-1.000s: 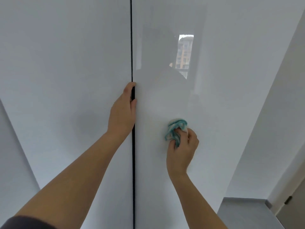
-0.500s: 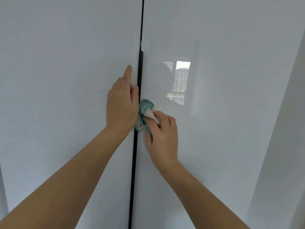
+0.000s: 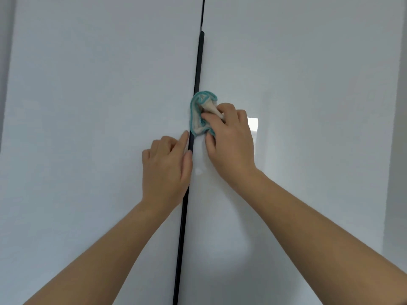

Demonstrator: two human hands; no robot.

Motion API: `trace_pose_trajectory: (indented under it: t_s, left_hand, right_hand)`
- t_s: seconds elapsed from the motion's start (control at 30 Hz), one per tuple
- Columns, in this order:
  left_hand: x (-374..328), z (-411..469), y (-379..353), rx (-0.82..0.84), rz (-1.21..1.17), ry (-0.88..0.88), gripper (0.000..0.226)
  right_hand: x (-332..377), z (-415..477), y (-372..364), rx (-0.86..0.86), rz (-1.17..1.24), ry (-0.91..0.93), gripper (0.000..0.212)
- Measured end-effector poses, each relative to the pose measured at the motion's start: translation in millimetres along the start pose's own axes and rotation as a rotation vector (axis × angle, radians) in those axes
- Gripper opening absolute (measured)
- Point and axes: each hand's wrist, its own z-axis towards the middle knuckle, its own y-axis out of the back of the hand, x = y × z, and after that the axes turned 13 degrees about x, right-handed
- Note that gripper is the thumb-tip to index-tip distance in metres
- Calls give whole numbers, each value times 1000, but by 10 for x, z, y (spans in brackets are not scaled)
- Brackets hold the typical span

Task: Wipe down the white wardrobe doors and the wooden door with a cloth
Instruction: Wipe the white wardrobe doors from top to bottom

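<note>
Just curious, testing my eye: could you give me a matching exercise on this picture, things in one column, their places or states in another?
1. left hand
2. right hand
3. crumpled white cloth with teal edging
4. long black vertical handle strip

A. runs between the two white wardrobe doors
B. grips the cloth
C. rests on the left door
D. bunched against the strip

Pairs: 1-C, 2-B, 3-D, 4-A.

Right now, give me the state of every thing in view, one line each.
left door: looks shut.
right door: looks shut.
strip: dark, upright between the doors.
cloth: bunched, pressed on the right door's edge, overlapping the strip.
right hand: grips the cloth.
left hand: rests on the left door beside the strip, holds nothing.
</note>
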Motion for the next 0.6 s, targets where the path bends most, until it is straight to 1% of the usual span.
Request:
trace_pose_trajectory:
  t_s: [0.13,0.23,0.37,0.43,0.5,0.6]
  left_hand:
    - [-32,-105,-137,0,66,-2,51]
    - [-17,-121,-208,-37,124,-13,50]
    - [21,-96,-243,-97,196,-47,48]
    - [38,-84,-247,-96,220,-60,48]
    - [48,-93,-248,-97,236,-65,47]
    - [59,-100,-257,-103,259,-46,47]
  right_hand:
    - [-31,-15,-57,-40,-70,36,34]
    - [-71,-8,-80,-76,-103,78,31]
    - [-150,-2,-56,-81,-132,169,29]
    - [-214,-21,26,-59,-159,207,28]
    - [-346,-126,148,-44,-194,211,29]
    - [-644,-335,382,-43,-213,153,30]
